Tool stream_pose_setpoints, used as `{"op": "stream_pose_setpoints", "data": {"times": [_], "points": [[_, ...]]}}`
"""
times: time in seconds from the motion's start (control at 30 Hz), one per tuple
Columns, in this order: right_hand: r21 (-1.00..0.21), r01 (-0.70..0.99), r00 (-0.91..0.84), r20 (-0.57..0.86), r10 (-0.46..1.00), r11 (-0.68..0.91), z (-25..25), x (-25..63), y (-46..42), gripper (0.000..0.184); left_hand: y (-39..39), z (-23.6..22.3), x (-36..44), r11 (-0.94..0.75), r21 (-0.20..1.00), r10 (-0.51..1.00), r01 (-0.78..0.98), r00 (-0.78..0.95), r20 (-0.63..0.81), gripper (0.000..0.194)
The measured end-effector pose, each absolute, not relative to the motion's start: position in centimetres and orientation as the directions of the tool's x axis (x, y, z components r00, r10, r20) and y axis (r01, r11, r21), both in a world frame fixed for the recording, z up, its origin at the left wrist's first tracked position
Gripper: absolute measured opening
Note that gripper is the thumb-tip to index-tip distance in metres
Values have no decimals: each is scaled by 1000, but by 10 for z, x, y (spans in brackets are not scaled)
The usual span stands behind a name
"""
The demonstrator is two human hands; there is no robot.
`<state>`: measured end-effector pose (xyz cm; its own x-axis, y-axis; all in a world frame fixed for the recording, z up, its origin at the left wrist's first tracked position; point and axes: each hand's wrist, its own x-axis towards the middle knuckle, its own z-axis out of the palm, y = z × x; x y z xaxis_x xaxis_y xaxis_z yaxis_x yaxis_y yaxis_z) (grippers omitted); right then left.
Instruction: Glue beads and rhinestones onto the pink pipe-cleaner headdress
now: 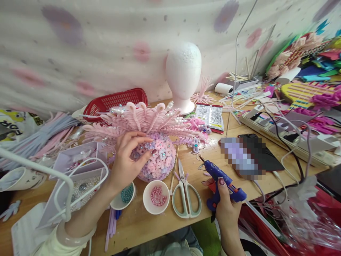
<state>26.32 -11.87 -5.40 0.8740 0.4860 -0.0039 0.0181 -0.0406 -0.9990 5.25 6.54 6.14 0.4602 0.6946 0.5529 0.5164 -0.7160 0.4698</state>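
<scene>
My right hand grips a blue hot glue gun, its nozzle aimed up and left, above the table. Over the upper left of a headpiece lies my left hand, thumb and forefinger apart and bent around its surface. I cannot make out anything between them. Small pink and lilac flowers with beads cover the rounded base of the headpiece, and pink chenille-stem plumes fan out behind it. In front stand a paper cup of pink beads, a cup of teal beads and scissors.
A white foam head stands at the back beside a red basket. Compartment boxes of beads sit left. Two phones, a power strip and loose cables lie right. A white tube crosses the left foreground.
</scene>
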Motion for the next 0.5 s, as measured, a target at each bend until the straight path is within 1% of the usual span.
{"op": "stream_pose_setpoints", "data": {"times": [0.13,0.27,0.4,0.5], "points": [[-993,-102,875,-115,469,-53,-51,262,-117,50,64,62,53,-731,424,673,535,463,577,15],[-988,-142,884,-155,442,-63,-48,262,-116,54,61,63,53,-739,429,665,520,461,588,15],[-979,-186,884,-204,419,-85,-46,263,-115,59,61,61,53,-751,384,644,538,463,610,15],[-979,-183,880,-204,430,-89,-45,263,-115,61,62,64,51,-739,414,659,531,444,607,14]]}}
